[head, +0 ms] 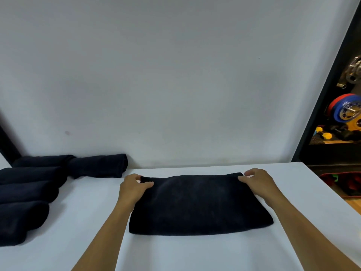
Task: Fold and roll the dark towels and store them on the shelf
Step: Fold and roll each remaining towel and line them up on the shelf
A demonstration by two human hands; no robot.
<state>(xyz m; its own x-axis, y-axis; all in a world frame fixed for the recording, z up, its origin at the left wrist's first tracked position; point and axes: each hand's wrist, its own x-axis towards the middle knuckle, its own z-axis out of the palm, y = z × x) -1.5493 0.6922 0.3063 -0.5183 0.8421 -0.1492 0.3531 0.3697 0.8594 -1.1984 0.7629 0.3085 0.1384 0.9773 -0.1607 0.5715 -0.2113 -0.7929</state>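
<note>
Crosswise, folded towel (pixel 199 204) lies, far corners pinched.

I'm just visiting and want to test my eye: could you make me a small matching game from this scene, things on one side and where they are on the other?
Things:
1. folded dark towel
2. rolled towels
3. left hand
4. weight plates

Places:
A. far right, beyond the table
B. centre of the white table
C. left side of the table
D. gripping the folded towel's far-left corner

Pairs: 1-B, 2-C, 3-D, 4-A
</note>
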